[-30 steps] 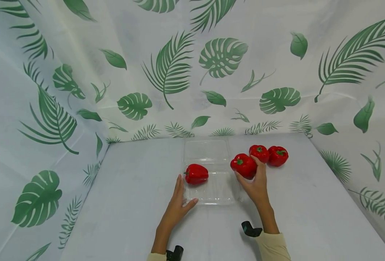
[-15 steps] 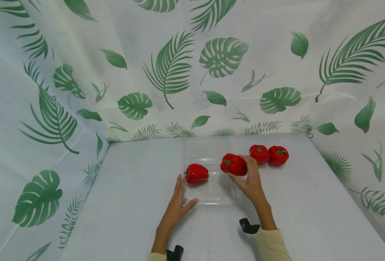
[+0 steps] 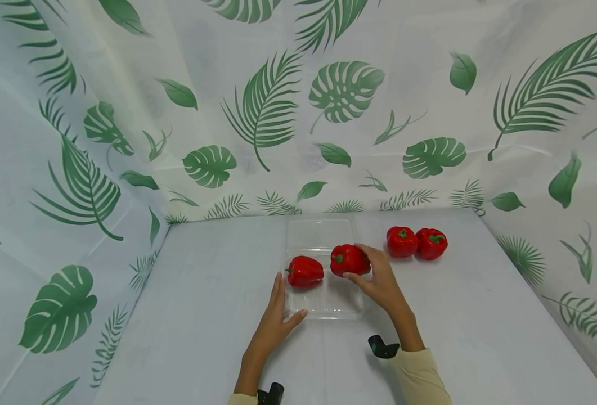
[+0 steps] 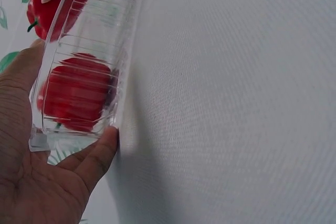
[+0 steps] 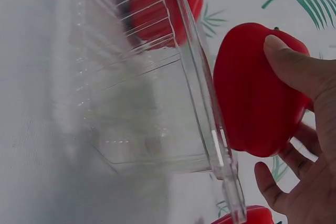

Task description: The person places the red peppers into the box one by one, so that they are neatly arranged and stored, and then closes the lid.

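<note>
In the head view my right hand [image 3: 379, 280] grips a red bell pepper [image 3: 348, 259] over the right half of a clear plastic clamshell container [image 3: 328, 306]. The right wrist view shows my thumb across that held bell pepper [image 5: 257, 90], which is level with the container's rim [image 5: 210, 129]. Inside the container's left half a second bell pepper [image 3: 305, 271] lies on its side, stem to the left. My left hand [image 3: 272, 323] rests against the container's near left corner, fingers straight along the side and thumb spread at the front edge.
To the right of the container, two more red bell peppers [image 3: 402, 242] [image 3: 431, 243] stand side by side on the white table [image 3: 202, 281]. The container's lid [image 3: 320, 232] lies open toward the back. Behind hangs a leaf-patterned curtain [image 3: 278, 101].
My right hand has carried its bell pepper leftward, away from the two others and over the container, turning its stem to the left. The left hand stays in place.
</note>
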Tool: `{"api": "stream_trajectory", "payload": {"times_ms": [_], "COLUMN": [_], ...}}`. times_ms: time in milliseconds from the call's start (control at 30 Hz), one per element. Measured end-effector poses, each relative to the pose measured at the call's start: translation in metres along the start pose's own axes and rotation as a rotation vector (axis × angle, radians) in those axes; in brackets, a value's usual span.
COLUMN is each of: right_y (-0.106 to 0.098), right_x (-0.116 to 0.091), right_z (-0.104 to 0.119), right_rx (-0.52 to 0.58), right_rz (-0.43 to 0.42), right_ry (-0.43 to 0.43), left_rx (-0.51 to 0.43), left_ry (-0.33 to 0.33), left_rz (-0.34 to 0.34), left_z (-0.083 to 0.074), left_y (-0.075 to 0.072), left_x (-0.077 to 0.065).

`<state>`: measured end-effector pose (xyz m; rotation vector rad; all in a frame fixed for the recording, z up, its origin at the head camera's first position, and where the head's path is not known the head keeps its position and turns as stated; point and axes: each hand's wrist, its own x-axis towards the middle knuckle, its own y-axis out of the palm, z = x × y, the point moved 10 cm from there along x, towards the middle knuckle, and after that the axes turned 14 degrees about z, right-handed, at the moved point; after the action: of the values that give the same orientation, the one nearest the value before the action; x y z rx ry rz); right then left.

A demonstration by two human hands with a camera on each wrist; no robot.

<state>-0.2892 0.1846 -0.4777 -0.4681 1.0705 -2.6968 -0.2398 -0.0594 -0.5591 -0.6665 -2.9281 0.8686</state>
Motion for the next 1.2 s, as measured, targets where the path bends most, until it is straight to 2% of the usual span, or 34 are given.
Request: {"api": "stream_trajectory", "payload": {"times_ms": [133, 433, 633, 900, 1200], "right_y": [0.003, 0.015, 0.024, 0.034, 0.035], "right_x": [0.004, 0.011, 0.014, 0.013, 0.013], "right_z": [0.0, 0.0, -0.002, -0.006, -0.005], "right_rx": [-0.038, -0.204, -0.295, -0.361, -0.363], "right_rz": [0.041, 0.143, 0.171, 0.199, 0.194], "right_ry": [0.03, 0.099, 0.122, 0.151, 0.155], "left_rx": [0.001, -0.002, -0.007, -0.012, -0.015], "left_ry": [0.0, -0.001, -0.002, -0.007, 0.001], "left_rz": [0.0, -0.003, -0.003, 0.001, 0.0], "left_z": [0.0, 0.0, 0.0, 0.0, -0.002], "left_y": [0.0, 0.0, 0.0, 0.0, -0.001], "left_x": [-0.001, 0.0, -0.001, -0.002, -0.001]}}
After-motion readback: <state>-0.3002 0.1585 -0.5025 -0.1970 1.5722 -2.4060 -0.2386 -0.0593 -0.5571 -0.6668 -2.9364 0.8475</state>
